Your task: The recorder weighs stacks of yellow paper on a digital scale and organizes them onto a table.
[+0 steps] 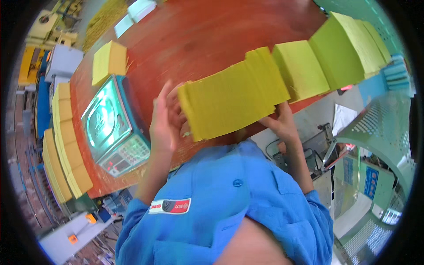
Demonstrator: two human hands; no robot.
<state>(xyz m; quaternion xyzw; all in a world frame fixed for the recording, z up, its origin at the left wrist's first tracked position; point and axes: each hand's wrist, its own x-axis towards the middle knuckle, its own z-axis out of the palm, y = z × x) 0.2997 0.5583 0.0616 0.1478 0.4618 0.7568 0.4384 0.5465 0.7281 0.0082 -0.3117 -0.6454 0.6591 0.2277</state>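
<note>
yellow paper stack [232, 99] | left hand [162, 123] fingers clamped on its end | right hand [279, 123] fingers clamped underneath | red table [194, 39]

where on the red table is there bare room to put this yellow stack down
The widest bare patch of the red table lies between the small yellow stack by the scale and the row of yellow stacks on the right. The table's left edge is crowded with yellow stacks.

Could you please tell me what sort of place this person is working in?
Most likely a factory or packing workshop. Both hands grip a stack of yellow paper sheets over a red worktable, beside an electronic weighing scale; more yellow stacks line the table edge, with machinery to the right.
</note>
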